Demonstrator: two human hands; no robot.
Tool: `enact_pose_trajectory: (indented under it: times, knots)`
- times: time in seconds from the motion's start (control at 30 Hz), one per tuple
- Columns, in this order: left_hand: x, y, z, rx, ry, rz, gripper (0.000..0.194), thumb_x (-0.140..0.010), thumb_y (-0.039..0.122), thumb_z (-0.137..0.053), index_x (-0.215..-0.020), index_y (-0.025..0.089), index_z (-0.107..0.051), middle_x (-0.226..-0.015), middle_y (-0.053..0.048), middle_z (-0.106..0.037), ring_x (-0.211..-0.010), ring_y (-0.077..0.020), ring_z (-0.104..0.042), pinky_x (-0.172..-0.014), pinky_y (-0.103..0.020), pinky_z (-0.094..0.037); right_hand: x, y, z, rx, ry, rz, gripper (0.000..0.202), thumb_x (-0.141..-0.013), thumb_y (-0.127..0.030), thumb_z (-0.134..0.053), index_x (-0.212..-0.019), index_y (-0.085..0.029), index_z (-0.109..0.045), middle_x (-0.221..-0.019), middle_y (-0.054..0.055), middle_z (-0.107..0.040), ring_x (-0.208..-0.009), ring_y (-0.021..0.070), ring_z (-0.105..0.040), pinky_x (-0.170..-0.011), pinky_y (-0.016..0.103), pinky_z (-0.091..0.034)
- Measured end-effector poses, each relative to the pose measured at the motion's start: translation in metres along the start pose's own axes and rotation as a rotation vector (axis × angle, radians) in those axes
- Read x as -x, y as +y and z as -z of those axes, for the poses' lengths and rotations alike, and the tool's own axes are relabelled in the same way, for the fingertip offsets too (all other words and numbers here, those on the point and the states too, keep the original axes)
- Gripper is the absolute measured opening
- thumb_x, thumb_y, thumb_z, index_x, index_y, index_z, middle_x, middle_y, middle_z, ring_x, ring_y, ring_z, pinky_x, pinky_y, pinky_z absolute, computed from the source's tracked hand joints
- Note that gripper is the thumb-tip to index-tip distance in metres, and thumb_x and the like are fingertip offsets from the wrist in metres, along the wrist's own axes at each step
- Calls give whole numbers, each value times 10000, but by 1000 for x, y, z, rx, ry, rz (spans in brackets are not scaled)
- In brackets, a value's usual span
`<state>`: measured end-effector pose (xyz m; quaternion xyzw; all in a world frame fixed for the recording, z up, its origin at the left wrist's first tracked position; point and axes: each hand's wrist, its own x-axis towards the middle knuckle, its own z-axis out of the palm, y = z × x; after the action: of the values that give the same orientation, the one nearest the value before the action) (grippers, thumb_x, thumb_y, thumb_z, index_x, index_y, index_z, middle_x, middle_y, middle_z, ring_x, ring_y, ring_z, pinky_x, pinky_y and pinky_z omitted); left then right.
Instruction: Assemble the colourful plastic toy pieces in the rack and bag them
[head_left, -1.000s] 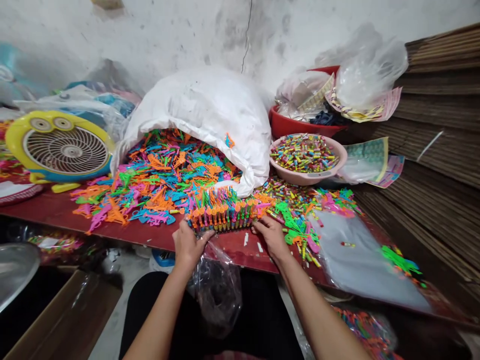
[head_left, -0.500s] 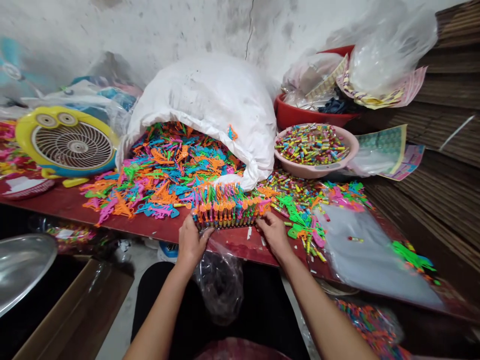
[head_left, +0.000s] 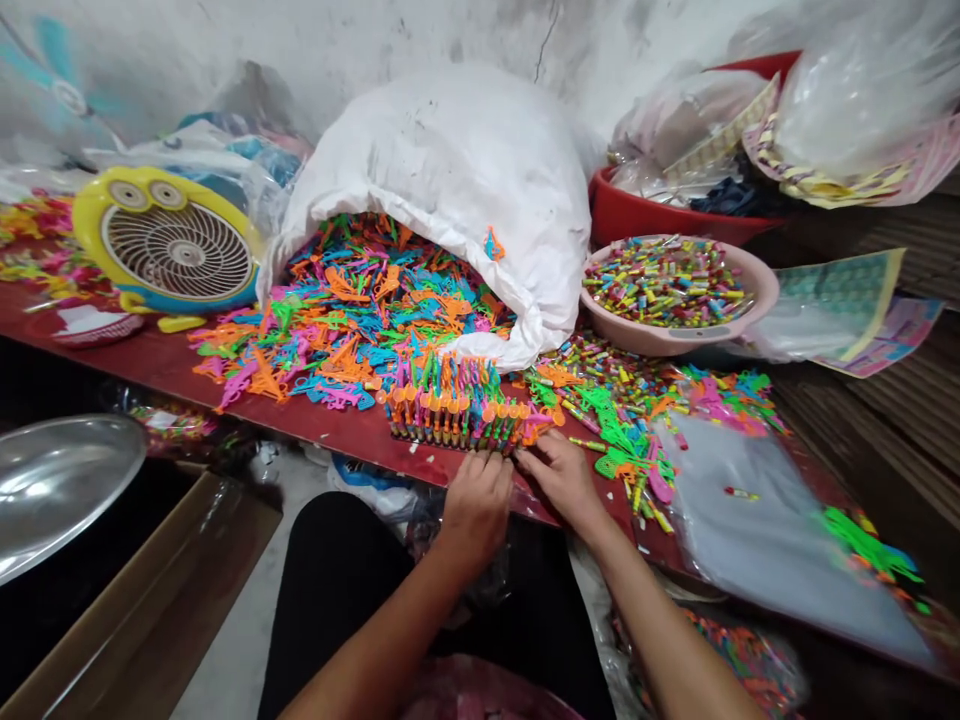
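A tight row of small plastic toys (head_left: 457,405), orange, pink, blue and green, stands upright along the red table's front edge. My left hand (head_left: 478,505) is at the front of the row, right of its middle. Its fingers are curled and pressed together; what they pinch is hidden. At the row's right end, my right hand (head_left: 559,475) closes thumb and fingers on its lower corner. Crumpled clear plastic (head_left: 491,575) hangs below the table edge, partly behind my left forearm. Loose toys (head_left: 337,335) of the same colours spill from a white sack (head_left: 450,140) behind the row.
A pink basin (head_left: 761,290) full of small coloured tubes stands right of the sack. Clear plastic sheets (head_left: 757,530) lie at the right. At left are a yellow fan (head_left: 180,245), a red basket (head_left: 90,330), a metal bowl (head_left: 75,480) and a cardboard box (head_left: 165,590).
My left hand has left the row's left end and moved right along its front, close to my right hand. My right hand stays at the right end. The view has shifted slightly.
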<state>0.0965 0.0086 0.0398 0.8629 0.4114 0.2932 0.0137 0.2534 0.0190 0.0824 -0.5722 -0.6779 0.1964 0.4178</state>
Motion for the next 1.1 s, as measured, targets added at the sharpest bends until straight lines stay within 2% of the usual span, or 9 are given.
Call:
enact_pose_trajectory:
  times: [0.13, 0.23, 0.37, 0.53, 0.7, 0.8, 0.9, 0.97, 1.1]
  knots:
    - [1, 0, 0, -54, -39, 19, 351, -923, 166, -461, -1253, 109, -568, -1215, -160, -610, -1118, -303, -533, -1000, -471, -443, -2, 7, 6, 42, -49, 1, 319, -841, -391, -636, -576, -214, -640, -618, 22, -585, -636, 172, -523, -644, 299, -414]
    - [-2, 1, 0, -80, -63, 30, 330, -923, 174, -455, -1231, 128, -565, -1197, -149, -604, -1045, -285, -536, -928, -454, -461, -2, 16, 2, -103, -52, -106, 313, -817, -417, -683, -583, -209, -665, -612, 23, -614, -627, 176, -552, -630, 302, -438]
    - [-7, 3, -1, -66, -87, 37, 254, -916, 174, -468, -1136, 135, -588, -1095, -126, -609, -951, -271, -527, -820, -424, -471, 1, 16, -10, -381, 79, -266, 242, -769, -440, -726, -767, -198, -739, -765, 31, -659, -649, 179, -599, -608, 309, -497]
    - [-10, 2, 0, -46, -81, 43, 224, -907, 165, -479, -1097, 141, -595, -999, -104, -594, -908, -265, -512, -768, -418, -466, 5, 3, -14, -229, 211, -161, 192, -744, -383, -736, -667, -207, -731, -734, 38, -636, -719, 193, -596, -680, 328, -521]
    - [-14, 1, -2, -31, -53, 45, 261, -922, 167, -460, -1147, 148, -591, -1006, -102, -596, -909, -256, -512, -765, -413, -463, 3, 10, -25, -541, 268, -388, 285, -700, -452, -770, -785, -187, -707, -768, 19, -612, -660, 183, -621, -632, 338, -559]
    - [-14, 1, -3, -35, -55, 50, 268, -929, 166, -450, -1156, 152, -593, -1020, -105, -605, -920, -255, -516, -774, -406, -459, 2, 13, -23, -443, 261, -310, 274, -741, -460, -739, -775, -192, -694, -813, 25, -592, -679, 169, -597, -626, 313, -545]
    - [-11, 1, -4, -33, -47, 43, 270, -928, 159, -454, -1157, 154, -595, -1093, -113, -611, -952, -255, -525, -820, -403, -462, 0, 9, -9, -224, 93, -152, 237, -813, -432, -680, -775, -200, -711, -808, 36, -605, -732, 178, -581, -646, 295, -502]
    - [-9, 1, -4, -30, -33, 38, 290, -919, 153, -466, -1181, 140, -588, -1171, -124, -602, -1008, -262, -524, -881, -407, -460, 0, 4, 2, -79, 33, -55, 242, -848, -401, -648, -718, -202, -696, -762, 36, -609, -741, 184, -572, -678, 302, -478]
    - [-8, 1, -3, -35, -38, 30, 307, -920, 164, -471, -1204, 122, -579, -1186, -127, -603, -1039, -272, -517, -909, -411, -457, 1, 2, 9, 82, 64, 45, 284, -868, -385, -632, -645, -212, -660, -697, 36, -597, -727, 192, -558, -707, 322, -460]
